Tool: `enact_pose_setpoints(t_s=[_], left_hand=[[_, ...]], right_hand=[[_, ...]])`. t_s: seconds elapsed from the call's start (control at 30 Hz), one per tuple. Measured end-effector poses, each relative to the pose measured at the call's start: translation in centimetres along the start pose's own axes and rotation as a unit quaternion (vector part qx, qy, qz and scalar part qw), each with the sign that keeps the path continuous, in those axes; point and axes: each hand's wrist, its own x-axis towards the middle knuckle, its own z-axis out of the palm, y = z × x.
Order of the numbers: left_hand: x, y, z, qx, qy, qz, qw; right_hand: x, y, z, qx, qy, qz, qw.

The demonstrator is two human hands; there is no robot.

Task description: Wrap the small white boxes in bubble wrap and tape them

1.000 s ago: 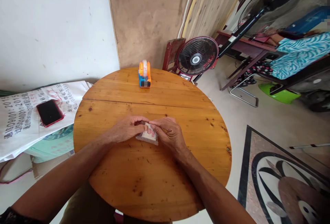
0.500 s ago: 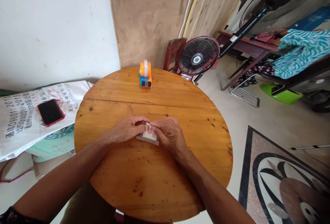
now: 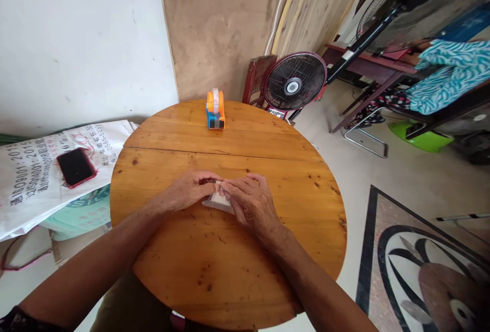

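A small whitish packet with reddish marks (image 3: 219, 201) lies on the round wooden table (image 3: 214, 271), between both hands. My left hand (image 3: 195, 189) pinches its upper left side with thumb and fingers. From the right, my right hand (image 3: 250, 199) is closed over the packet's right part, its thumb and forefinger meeting my left fingertips at the top edge. The fingers of my right hand cover much of the packet's printed face. Farther back on the table stands an orange and blue tape dispenser (image 3: 216, 110).
A phone (image 3: 76, 167) rests on white printed sacking (image 3: 111, 141) left of the table. Behind the table to the right are a round fan (image 3: 294, 84) and a wooden chair (image 3: 256, 79). At the far right a person in patterned clothes (image 3: 447, 77) sits by a desk (image 3: 367, 64).
My right hand has shifted slightly left and flattened over the packet, hiding more of its red marks. My left hand keeps nearly the same place.
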Motion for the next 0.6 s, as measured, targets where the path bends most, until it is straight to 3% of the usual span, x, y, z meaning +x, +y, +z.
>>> enact_pose_setpoints(t_s=[0.3, 0.6], left_hand=[[0.29, -0.34, -0.05, -0.01, -0.011, 0.023, 1.0], [0.25, -0.15, -0.07, -0.001, -0.006, 0.021, 1.0]], right_hand=[[-0.31, 0.18, -0.71, 0.143, -0.003, 0.071, 0.987], [-0.34, 0.09, -0.53, 0.123, 0.009, 0.05, 0.991]])
